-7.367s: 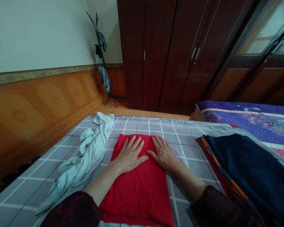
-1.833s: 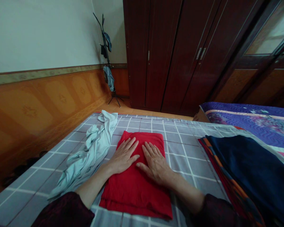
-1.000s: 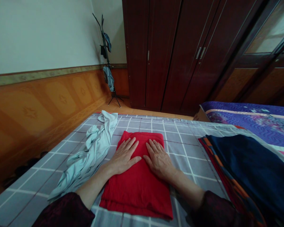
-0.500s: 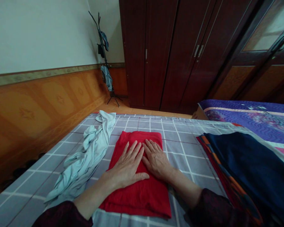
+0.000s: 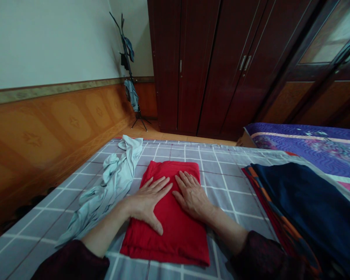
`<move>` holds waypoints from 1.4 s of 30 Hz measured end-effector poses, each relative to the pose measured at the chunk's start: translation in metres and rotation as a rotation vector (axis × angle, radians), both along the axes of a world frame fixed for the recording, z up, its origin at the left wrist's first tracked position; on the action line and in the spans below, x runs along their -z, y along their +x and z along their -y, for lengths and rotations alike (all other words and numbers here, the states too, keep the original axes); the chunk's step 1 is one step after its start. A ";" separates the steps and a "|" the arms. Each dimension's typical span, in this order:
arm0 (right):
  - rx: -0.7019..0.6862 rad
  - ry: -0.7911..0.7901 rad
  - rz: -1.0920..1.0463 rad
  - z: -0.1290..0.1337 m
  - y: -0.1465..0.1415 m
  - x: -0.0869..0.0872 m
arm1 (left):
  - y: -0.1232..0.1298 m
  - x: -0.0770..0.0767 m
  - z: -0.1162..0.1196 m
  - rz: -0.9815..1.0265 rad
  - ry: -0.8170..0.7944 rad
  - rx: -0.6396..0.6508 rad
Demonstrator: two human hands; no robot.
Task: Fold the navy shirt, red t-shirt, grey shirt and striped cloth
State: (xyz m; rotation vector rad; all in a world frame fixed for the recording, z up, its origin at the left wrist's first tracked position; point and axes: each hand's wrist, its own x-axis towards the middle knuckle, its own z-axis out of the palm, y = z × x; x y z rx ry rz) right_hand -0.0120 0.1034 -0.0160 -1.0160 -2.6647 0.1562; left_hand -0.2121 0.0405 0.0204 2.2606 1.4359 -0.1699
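Note:
A red cloth garment (image 5: 175, 237), folded into a flat rectangle, lies in front of me on a grey checked bedsheet (image 5: 230, 182). My left hand (image 5: 148, 200) rests on its left side, palm down, fingers stretched and thumb spread toward me. On the upper right part of the cloth, my right hand (image 5: 192, 194) lies flat with its fingers extended. Neither hand grips the fabric. The underside of the folded cloth is hidden.
To the left lies a crumpled pale green garment (image 5: 116, 179). A stack of folded dark blue clothes (image 5: 306, 198) sits at the right. Beyond the bed stand a coat rack (image 5: 128, 66), a dark red wardrobe (image 5: 192, 70) and a purple-covered bed (image 5: 309, 140).
My left hand has slid left across the red garment, its thumb spreading farther from the fingers. My right hand has barely moved.

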 end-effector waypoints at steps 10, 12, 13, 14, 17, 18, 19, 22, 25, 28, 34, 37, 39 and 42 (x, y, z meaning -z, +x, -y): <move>0.000 -0.002 -0.012 0.000 -0.001 0.000 | -0.019 -0.022 0.003 -0.137 0.058 -0.167; -0.003 0.004 -0.020 -0.001 0.000 0.003 | -0.001 -0.029 0.012 -0.069 0.044 -0.091; -0.006 0.005 -0.016 -0.002 0.000 0.004 | 0.009 -0.031 0.017 -0.026 0.028 -0.034; -0.011 0.003 -0.004 -0.003 0.001 0.005 | 0.020 -0.030 0.021 0.015 0.005 0.023; -0.030 -0.016 0.039 -0.006 0.002 0.006 | 0.044 -0.020 0.029 0.097 -0.041 0.107; -0.033 -0.025 0.047 -0.006 0.002 0.006 | 0.049 -0.015 0.030 0.110 -0.044 0.105; -0.034 -0.032 0.050 -0.007 0.003 0.006 | 0.051 -0.011 0.031 0.120 -0.041 0.095; -0.030 -0.046 0.052 -0.007 0.003 0.004 | 0.050 -0.002 0.031 0.144 -0.025 0.083; -0.023 -0.049 0.057 -0.005 0.002 0.001 | 0.044 0.000 0.034 0.151 -0.004 0.071; -0.006 -0.038 0.052 -0.003 0.001 -0.002 | 0.038 0.002 0.042 0.111 0.016 -0.013; -0.017 -0.037 0.025 0.015 -0.006 -0.007 | 0.028 0.010 0.055 0.000 0.171 -0.172; -0.152 -0.034 0.026 0.032 -0.011 -0.010 | 0.022 0.011 0.057 -0.033 0.171 -0.187; -0.214 -0.047 0.033 0.040 -0.012 -0.011 | 0.019 0.010 0.057 -0.033 0.129 -0.188; -0.215 -0.086 0.045 0.047 -0.007 -0.011 | 0.016 0.008 0.057 -0.022 0.090 -0.179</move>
